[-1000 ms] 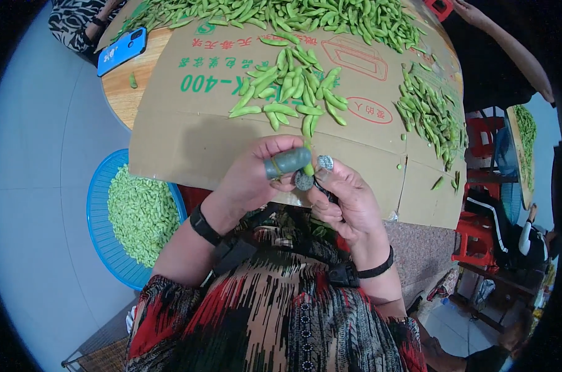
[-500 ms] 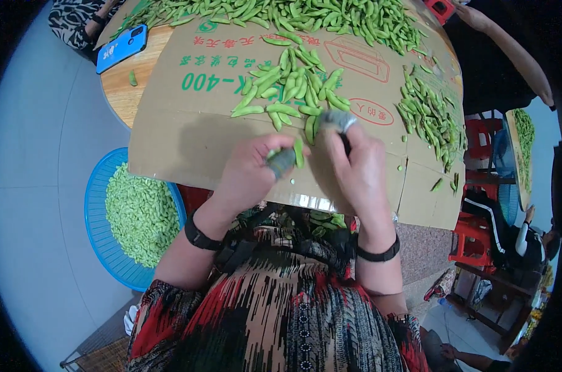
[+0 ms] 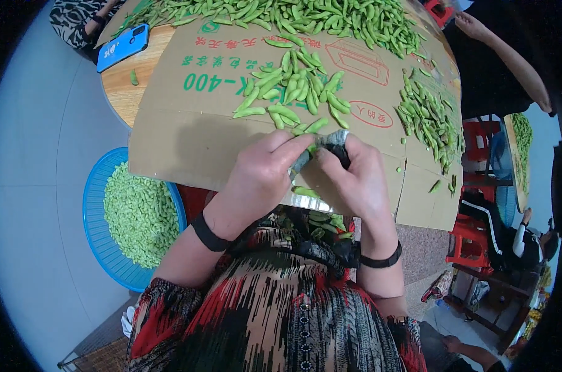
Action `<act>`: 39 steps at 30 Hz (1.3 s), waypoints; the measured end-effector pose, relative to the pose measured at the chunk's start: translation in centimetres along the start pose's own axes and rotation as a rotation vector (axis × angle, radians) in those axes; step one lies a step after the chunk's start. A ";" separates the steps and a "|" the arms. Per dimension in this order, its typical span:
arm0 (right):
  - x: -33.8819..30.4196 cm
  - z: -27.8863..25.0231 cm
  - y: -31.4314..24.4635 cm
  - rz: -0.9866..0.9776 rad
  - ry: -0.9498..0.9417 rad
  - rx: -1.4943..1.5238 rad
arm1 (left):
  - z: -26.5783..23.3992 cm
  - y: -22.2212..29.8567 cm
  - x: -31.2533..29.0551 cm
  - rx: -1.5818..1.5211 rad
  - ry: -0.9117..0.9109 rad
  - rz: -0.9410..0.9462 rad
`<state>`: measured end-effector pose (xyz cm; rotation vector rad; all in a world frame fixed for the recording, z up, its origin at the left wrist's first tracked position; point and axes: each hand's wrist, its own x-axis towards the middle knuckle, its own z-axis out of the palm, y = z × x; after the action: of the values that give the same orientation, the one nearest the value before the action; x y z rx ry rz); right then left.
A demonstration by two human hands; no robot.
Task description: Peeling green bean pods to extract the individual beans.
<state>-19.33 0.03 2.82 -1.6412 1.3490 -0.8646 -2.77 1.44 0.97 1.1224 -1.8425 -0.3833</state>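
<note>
My left hand (image 3: 262,172) and my right hand (image 3: 363,180) meet over the near part of the cardboard sheet (image 3: 188,133). Between their fingertips a bit of green soybean pod (image 3: 312,150) shows; both hands are closed on it, and most of it is hidden. Grey-green wraps cover some fingertips on each hand. Just beyond the fingers lies a loose small heap of green pods (image 3: 296,84). One single pod (image 3: 306,192) rests at the cardboard's near edge, below my hands.
A blue basket (image 3: 95,229) of shelled beans (image 3: 138,217) stands low at the left. Large pod piles (image 3: 330,18) fill the far side, with more pods (image 3: 430,121) at the right. A blue phone (image 3: 124,46) lies far left. Other people sit around; red stools (image 3: 470,239) stand right.
My hands have come together, the left moving right to the right one. A pod now lies at the near edge, and a few pods of the small heap have shifted.
</note>
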 end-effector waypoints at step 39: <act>-0.9 0.2 1.0 0.303 -0.434 0.980 | 2.0 -0.8 0.2 -1.061 0.114 -0.635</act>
<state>-19.71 0.91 1.80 -0.7600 0.6500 -0.7424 -4.08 0.52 -0.54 0.8691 -0.8628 -1.4187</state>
